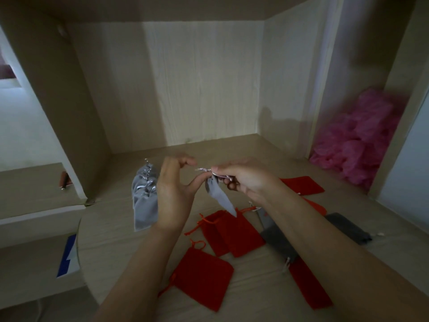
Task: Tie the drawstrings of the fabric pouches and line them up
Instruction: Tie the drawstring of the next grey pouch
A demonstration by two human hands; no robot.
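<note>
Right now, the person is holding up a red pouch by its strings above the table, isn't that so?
Not red: the head view shows the held pouch is grey, gripped at its strings by the right hand above the table. The red pouches lie on it.

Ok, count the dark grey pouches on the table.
2. One dark grey pouch lies right of the overlapped red pouches, partly under the right forearm; the other lies beyond that forearm, further right. More may be hidden beneath the arm.
</note>
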